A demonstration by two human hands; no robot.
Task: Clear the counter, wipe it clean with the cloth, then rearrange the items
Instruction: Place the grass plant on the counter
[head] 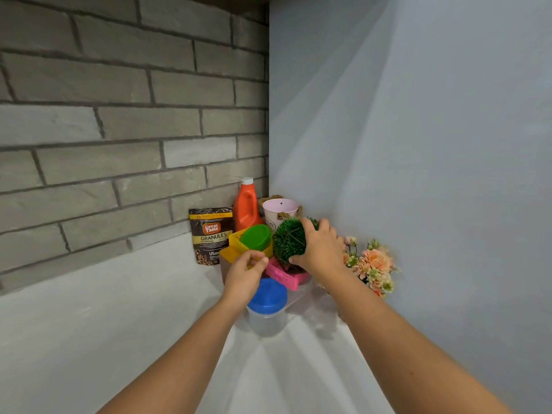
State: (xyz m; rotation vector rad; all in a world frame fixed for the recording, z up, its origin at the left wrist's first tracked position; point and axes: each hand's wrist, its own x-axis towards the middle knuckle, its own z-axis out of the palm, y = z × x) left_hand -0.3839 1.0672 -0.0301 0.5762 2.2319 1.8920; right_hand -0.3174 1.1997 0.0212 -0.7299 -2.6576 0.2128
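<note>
Items crowd the far corner of the white counter [89, 324]. My right hand [321, 249] grips a round green artificial plant [288, 240]. My left hand [245, 276] pinches a yellow plastic piece [231, 253] that lies under a green oval lid [255, 236]. Below them a pink perforated piece [282, 276] lies on a clear container, and a clear jar with a blue lid [267, 294] stands in front. Behind are a coffee granules pouch [211, 234], an orange bottle [246, 204] and a pale pink pot [280, 209]. No cloth is in view.
A grey brick wall [119, 130] runs along the back and a pale blue wall [418, 144] closes the right side. Peach artificial flowers [372, 264] lean against the blue wall. The counter stretches bare to the left and toward me.
</note>
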